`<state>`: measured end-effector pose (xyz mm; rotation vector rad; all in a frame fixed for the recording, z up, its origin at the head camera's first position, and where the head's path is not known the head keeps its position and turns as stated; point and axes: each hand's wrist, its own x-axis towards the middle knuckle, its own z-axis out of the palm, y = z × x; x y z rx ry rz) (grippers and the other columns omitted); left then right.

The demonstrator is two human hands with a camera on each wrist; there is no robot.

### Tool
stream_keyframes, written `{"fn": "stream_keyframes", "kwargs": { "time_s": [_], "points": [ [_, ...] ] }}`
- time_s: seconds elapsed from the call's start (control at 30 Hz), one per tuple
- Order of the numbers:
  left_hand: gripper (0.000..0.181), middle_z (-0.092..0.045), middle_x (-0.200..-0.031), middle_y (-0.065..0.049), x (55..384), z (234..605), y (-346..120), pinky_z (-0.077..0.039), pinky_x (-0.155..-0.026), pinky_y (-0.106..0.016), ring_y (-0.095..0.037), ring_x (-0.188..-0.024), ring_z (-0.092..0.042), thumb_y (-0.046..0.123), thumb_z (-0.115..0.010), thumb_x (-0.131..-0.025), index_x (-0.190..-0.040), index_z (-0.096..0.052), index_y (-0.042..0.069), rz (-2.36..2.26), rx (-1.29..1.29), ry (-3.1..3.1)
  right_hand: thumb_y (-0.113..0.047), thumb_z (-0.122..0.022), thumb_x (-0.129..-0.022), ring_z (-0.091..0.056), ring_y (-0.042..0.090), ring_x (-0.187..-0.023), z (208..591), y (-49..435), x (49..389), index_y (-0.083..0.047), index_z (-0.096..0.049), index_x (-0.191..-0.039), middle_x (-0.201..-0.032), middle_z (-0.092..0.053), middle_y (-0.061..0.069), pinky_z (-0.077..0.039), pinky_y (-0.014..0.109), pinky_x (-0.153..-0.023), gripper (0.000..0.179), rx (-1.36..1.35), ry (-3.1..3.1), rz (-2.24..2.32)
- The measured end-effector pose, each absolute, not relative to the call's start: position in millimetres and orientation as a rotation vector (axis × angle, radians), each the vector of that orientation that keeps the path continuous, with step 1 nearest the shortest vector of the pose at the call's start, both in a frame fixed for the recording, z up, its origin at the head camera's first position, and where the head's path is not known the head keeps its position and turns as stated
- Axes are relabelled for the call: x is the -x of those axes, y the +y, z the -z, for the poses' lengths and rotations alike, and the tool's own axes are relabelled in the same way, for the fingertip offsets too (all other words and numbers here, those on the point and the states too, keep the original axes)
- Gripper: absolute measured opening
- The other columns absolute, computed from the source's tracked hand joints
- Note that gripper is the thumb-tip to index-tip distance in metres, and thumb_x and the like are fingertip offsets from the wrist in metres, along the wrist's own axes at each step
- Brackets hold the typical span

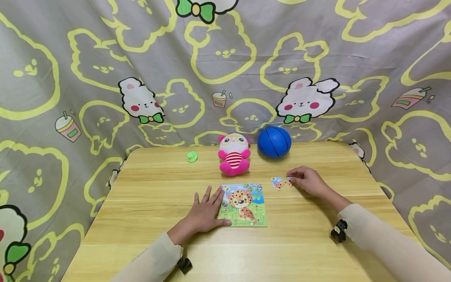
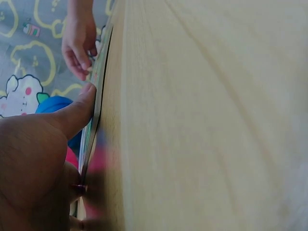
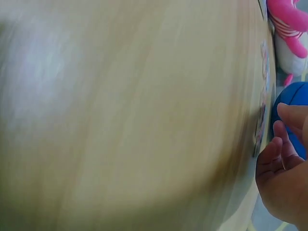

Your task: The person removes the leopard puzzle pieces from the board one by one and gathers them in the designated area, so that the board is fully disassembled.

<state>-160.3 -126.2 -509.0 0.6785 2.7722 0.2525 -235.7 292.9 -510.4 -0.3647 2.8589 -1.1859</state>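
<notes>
A square jigsaw puzzle with a cartoon leopard lies flat on the table. My left hand spreads along its left side, thumb on the lower left corner and fingertips at the left edge. In the left wrist view the thumb rests against the board's edge. To the right of the puzzle lie loose jigsaw pieces, blue and spotted. My right hand is over the rightmost of them, its loosely bent fingertips right at the piece. The right wrist view shows the pieces edge-on beside those fingers, with thumb and fingers apart.
Behind the puzzle sits a pink and white plush toy with a striped belly. A blue ball stands to its right, a small green duck to its left. A patterned curtain hangs behind the wooden table.
</notes>
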Motion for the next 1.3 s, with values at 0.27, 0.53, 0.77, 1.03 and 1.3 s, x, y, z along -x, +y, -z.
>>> {"fn": "stream_keyframes", "kwargs": {
  "time_s": [0.27, 0.53, 0.77, 1.03, 1.3],
  "points": [
    [0.113, -0.004, -0.175, 0.001, 160.5, 508.7, -126.0, -0.008, -0.116, -0.077, -0.038, -0.159, 0.000, 0.082, -0.054, -0.086, -0.168, -0.010, 0.016, -0.259, -0.677, 2.775, -0.004, -0.072, -0.095, -0.052, 0.022, -0.085, 505.2, 271.5, 232.7, -0.002, -0.075, -0.118, -0.108, -0.068, 0.012, -0.044, 0.028, -0.070, 0.023, 0.427, 2.829, 1.216],
    [0.113, -0.005, -0.175, 0.000, 159.7, 507.0, -126.0, -0.008, -0.116, -0.077, -0.039, -0.159, -0.001, 0.081, -0.055, -0.087, -0.167, -0.012, 0.015, -0.268, -0.684, 2.768, -0.005, -0.074, -0.094, -0.052, 0.021, -0.079, 503.7, 247.7, 227.9, -0.003, -0.075, -0.117, -0.103, -0.066, 0.010, -0.042, 0.026, -0.060, 0.023, 0.462, 2.769, 1.268],
    [0.113, -0.004, -0.175, 0.001, 160.4, 508.6, -126.3, -0.008, -0.116, -0.077, -0.038, -0.159, 0.000, 0.082, -0.053, -0.086, -0.167, -0.011, 0.016, -0.252, -0.684, 2.773, -0.007, -0.073, -0.096, -0.055, 0.020, -0.083, 503.9, 227.7, 225.0, -0.005, -0.075, -0.117, -0.105, -0.067, 0.008, -0.047, 0.027, -0.066, 0.022, 0.499, 2.730, 1.269],
    [0.113, -0.005, -0.175, 0.000, 160.3, 507.4, -125.9, -0.009, -0.116, -0.077, -0.039, -0.159, -0.001, 0.082, -0.053, -0.087, -0.167, -0.012, 0.015, -0.257, -0.693, 2.776, -0.010, -0.074, -0.096, -0.055, 0.019, -0.085, 504.7, 208.8, 219.8, -0.009, -0.076, -0.117, -0.106, -0.067, 0.006, -0.048, 0.028, -0.069, 0.021, 0.542, 2.675, 1.271],
    [0.112, -0.006, -0.175, 0.000, 160.5, 506.6, -125.8, -0.010, -0.116, -0.077, -0.040, -0.159, -0.003, 0.082, -0.053, -0.087, -0.167, -0.014, 0.015, -0.257, -0.693, 2.782, -0.011, -0.076, -0.094, -0.052, 0.017, -0.080, 505.5, 186.9, 211.9, -0.010, -0.077, -0.117, -0.095, -0.063, 0.001, -0.044, 0.026, -0.066, 0.023, 0.622, 2.630, 1.259]
  ]
}}
